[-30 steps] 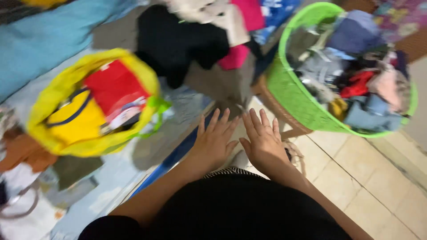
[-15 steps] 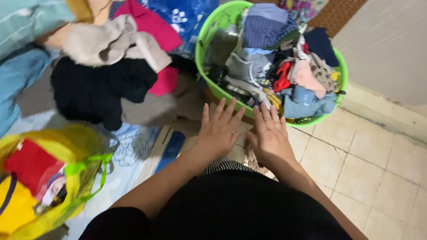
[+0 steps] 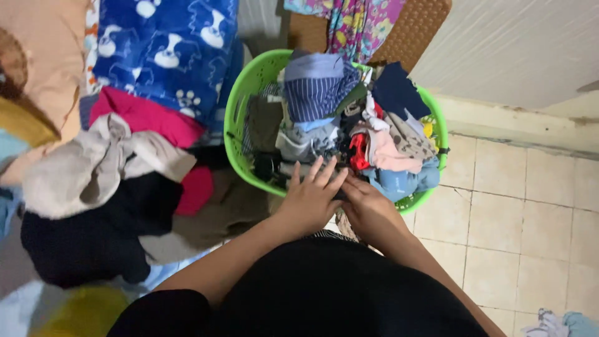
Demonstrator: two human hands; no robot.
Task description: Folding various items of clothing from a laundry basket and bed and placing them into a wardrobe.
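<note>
Left hand (image 3: 310, 200) spread flat, fingers open, gripping nothing, resting on the near rim of the green laundry basket (image 3: 240, 112). Right hand (image 3: 368, 209) beside it, fingertips tucked among the clothes (image 3: 349, 118); grip not discernible. Advice: lift one garment from the top (pile is tangled). Basket sits on the tiled floor (image 3: 518, 206), mouth up, long axis left–right.

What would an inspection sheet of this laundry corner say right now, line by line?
Surface: pale tiled floor, bare beside the basket.
Job's things: green laundry basket heaped with mixed clothes.
Clutter: beige garment, black garment and pink garment piled on the left; blue animal-print blanket.
Grippers: left hand and right hand, both open, at the basket's near rim.
Cables: nothing seen.
Surroundings: pale wall; small clothes on the floor.
</note>
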